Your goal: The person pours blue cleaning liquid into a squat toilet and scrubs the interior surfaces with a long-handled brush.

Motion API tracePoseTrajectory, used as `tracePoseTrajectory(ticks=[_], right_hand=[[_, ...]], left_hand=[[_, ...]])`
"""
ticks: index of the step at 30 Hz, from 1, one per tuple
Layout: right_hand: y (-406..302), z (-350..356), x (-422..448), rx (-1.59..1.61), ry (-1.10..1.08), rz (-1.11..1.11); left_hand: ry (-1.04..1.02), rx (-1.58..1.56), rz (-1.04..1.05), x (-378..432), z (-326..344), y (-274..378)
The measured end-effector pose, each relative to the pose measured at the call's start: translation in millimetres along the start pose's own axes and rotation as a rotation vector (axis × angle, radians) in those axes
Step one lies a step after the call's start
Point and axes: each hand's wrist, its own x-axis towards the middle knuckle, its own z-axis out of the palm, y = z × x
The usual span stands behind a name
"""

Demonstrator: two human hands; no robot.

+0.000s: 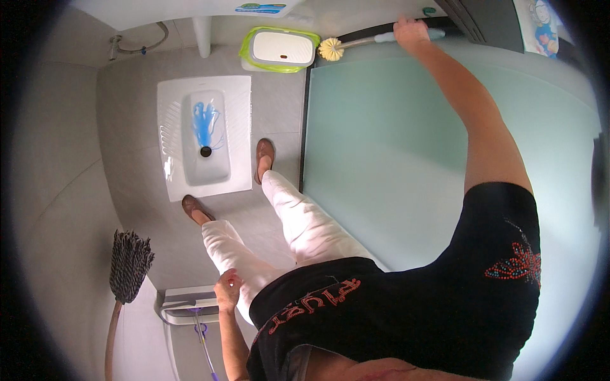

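My right hand (411,32) is stretched out to the upper right, closed around the pale grey handle of a toilet brush (357,43). The brush's round head of yellowish bristles points left, close to the lidded bin. Beside my left thigh hangs my left hand (228,288), its fingers loosely curled, with nothing seen in it. In front of my feet a white ceramic squat toilet (240,138) is set into the floor. Streaks of blue liquid (205,121) lie in its basin, running towards the dark drain hole (206,152).
A bin (283,47) with a white lid and green liner stands by the wall. A frosted glass panel (381,143) fills the right side. At lower left, a mop (131,266) has its dark head up, near a grey-and-white bucket (188,316) and a thin purple-ended pole (204,343).
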Motion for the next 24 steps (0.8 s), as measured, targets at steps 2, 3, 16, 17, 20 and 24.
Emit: tracePoseTrajectory(ticks=[2, 3, 16, 17, 20, 24], right_hand=[[-14.6, -10.7, -4.2, 0.268, -0.208, -0.048], [-21.1, -8.6, -9.2, 0.369, -0.372, -0.123], [-247.9, -49.1, -309.5, 1.865, -0.862, 0.271], [-265.3, -71.1, -320.1, 1.949, -0.944, 0.311], [-341.1, -131.6, -337.0, 2.173, -1.158, 0.243], [-402.1, -162.5, -346.1, 2.259, -1.243, 0.198]], left_hand=[[-0.127, 0.05, 0.003, -13.5, -5.4, 7.5], [-0.193, 0.112, 0.076, -19.4, -12.1, 17.3], [-0.749, 0.127, 0.028, -36.1, -131.0, -51.2], [-0.901, -0.067, -0.145, -47.3, -136.1, -61.3], [-1.187, -0.032, -0.04, -66.2, -145.7, -80.7], [-1.447, 0.059, 0.013, -45.7, -92.0, -80.0]])
